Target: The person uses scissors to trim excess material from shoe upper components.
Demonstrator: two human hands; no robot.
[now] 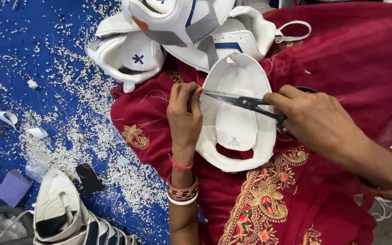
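The setting is showing itself as a floor-level footwear workshop. White shoe uppers (169,31) are piling up beside the worker, and white trimmings (82,136) are littering a blue floor sheet (19,50), with offcuts lying among them.

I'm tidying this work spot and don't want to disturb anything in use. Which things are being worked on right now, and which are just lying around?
In use:
- white padded piece on the lap
- scissors in the right hand
- left hand pinching at the piece's edge

Lying about:
- pile of white pieces
- white beads on the blue sheet
- purple block
- small black piece
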